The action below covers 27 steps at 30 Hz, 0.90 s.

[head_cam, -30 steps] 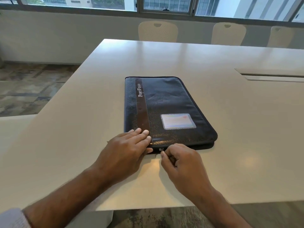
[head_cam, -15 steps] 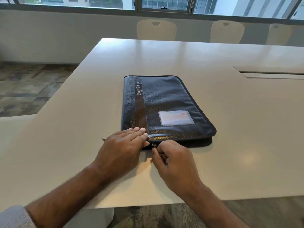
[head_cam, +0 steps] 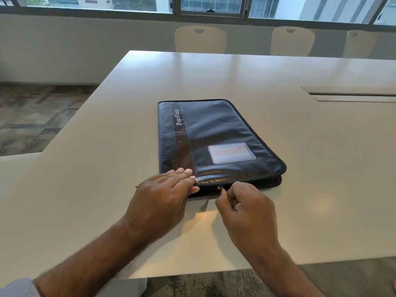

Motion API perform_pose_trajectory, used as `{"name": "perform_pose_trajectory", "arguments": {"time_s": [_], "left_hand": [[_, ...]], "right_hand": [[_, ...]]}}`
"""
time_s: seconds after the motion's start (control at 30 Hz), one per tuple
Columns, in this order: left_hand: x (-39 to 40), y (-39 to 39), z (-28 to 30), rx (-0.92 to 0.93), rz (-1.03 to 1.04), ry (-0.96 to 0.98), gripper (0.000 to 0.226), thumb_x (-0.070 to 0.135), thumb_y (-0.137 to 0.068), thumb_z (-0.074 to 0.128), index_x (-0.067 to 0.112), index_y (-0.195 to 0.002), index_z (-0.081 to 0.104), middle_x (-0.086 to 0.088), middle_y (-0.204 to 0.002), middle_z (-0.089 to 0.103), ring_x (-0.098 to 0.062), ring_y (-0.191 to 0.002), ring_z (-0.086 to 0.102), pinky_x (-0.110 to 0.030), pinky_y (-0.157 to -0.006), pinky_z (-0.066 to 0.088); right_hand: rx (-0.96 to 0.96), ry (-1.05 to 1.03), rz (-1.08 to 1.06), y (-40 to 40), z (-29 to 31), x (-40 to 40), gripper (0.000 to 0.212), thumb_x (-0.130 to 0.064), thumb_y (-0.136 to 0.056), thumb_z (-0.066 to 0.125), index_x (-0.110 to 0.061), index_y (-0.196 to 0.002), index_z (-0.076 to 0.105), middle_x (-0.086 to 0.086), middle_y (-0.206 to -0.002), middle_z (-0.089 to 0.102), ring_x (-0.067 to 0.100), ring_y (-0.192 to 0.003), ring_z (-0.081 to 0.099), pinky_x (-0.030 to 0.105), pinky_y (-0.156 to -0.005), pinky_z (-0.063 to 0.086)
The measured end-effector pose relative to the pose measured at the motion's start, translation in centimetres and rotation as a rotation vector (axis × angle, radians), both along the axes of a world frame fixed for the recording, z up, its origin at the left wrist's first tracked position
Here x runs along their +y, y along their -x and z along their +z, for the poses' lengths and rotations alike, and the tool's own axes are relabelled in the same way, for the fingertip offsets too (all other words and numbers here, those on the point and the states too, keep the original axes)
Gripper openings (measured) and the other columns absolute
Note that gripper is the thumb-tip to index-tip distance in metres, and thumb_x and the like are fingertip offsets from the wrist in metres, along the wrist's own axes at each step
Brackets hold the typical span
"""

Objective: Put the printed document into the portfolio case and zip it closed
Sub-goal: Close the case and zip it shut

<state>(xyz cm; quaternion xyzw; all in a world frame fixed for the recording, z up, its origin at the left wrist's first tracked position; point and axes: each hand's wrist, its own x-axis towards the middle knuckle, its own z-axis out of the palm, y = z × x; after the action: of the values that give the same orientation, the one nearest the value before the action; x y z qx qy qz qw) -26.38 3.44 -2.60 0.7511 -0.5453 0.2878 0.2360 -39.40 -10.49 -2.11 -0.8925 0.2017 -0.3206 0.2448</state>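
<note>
Pale and glossy, the bench (head_cam: 107, 168) carries the dark portfolio case (head_cam: 216, 142) lying flat near its front edge, with empty chairs (head_cam: 200, 38) and a band of windows beyond. The case is shut like a book; no printed document shows anywhere, so it is presumably already inside, though that cannot be confirmed. Its long axis runs away from the person, slightly slanted, the spine with the "Portfolio" strip on the left and the short near edge facing the hands. The clear card window (head_cam: 231, 153) sits toward the near right corner.

Along that near edge sits the small metal zipper pull (head_cam: 219, 188), just left of the edge's middle. The right hand (head_cam: 246, 209) has its grip closed, thumb and forefinger pinched at the pull. The left hand (head_cam: 162, 200) lies flat, fingers together and unclenched, pressing down the near left corner of the cover and holding nothing.

From the pull, the unzipped run appears to stretch rightward along the near edge to the rounded near right corner, where the cover gapes a little, then away up the long right side. The right hand is the nearer one to that track, so the coming pull likely goes to the right first, with the left hand anchoring the case against sliding.
</note>
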Motion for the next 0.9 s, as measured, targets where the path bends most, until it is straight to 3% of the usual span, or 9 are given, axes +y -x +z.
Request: {"name": "perform_pose_trajectory", "arguments": {"time_s": [0.2, 0.4, 0.57, 0.8, 0.9], "left_hand": [[-0.2, 0.1, -0.2, 0.012, -0.006, 0.005, 0.021, 0.020, -0.091, 0.062, 0.007, -0.097, 0.078, -0.007, -0.104, 0.076, -0.019, -0.097, 0.073, -0.036, -0.085, 0.059], [-0.6, -0.4, -0.1, 0.007, 0.009, 0.003, 0.017, 0.017, -0.086, 0.067, 0.006, -0.093, 0.079, -0.009, -0.100, 0.076, -0.021, -0.093, 0.074, -0.035, -0.085, 0.058], [-1.3, 0.0, 0.0, -0.021, -0.036, -0.010, 0.028, 0.019, -0.089, 0.056, 0.004, -0.090, 0.079, -0.012, -0.098, 0.076, -0.024, -0.090, 0.074, -0.035, -0.085, 0.055], [-0.1, -0.5, 0.2, 0.098, -0.021, -0.085, 0.024, 0.024, -0.089, 0.062, 0.008, -0.095, 0.080, -0.009, -0.105, 0.075, -0.023, -0.095, 0.073, -0.040, -0.082, 0.060], [0.5, -0.6, 0.1, 0.180, 0.009, -0.086, 0.021, 0.021, -0.082, 0.070, 0.009, -0.096, 0.079, -0.008, -0.106, 0.075, -0.023, -0.098, 0.072, -0.043, -0.080, 0.061]], "right_hand": [[-0.004, 0.002, -0.035, -0.1, -0.2, 0.0, 0.034, -0.017, -0.084, 0.067, -0.016, -0.058, 0.045, -0.009, -0.054, 0.044, 0.013, -0.046, 0.042, 0.029, -0.039, 0.034], [-0.001, -0.004, 0.171, -1.1, -0.1, -0.7, 0.031, -0.012, -0.086, 0.064, -0.011, -0.060, 0.047, -0.005, -0.056, 0.045, 0.014, -0.054, 0.040, 0.029, -0.045, 0.034], [0.025, -0.090, 0.452, -1.8, -0.6, 1.6, 0.013, -0.011, -0.085, 0.057, -0.016, -0.073, 0.055, -0.008, -0.074, 0.057, 0.006, -0.065, 0.048, 0.025, -0.060, 0.045], [0.050, -0.038, 0.417, -1.9, -0.6, 1.6, 0.019, -0.023, -0.092, 0.056, -0.020, -0.074, 0.060, -0.007, -0.072, 0.059, 0.008, -0.062, 0.051, 0.031, -0.054, 0.048], [0.104, -0.003, 0.336, -1.8, -0.6, 1.5, 0.025, -0.028, -0.091, 0.058, -0.021, -0.067, 0.054, -0.010, -0.064, 0.053, 0.008, -0.056, 0.046, 0.028, -0.049, 0.041]]}}
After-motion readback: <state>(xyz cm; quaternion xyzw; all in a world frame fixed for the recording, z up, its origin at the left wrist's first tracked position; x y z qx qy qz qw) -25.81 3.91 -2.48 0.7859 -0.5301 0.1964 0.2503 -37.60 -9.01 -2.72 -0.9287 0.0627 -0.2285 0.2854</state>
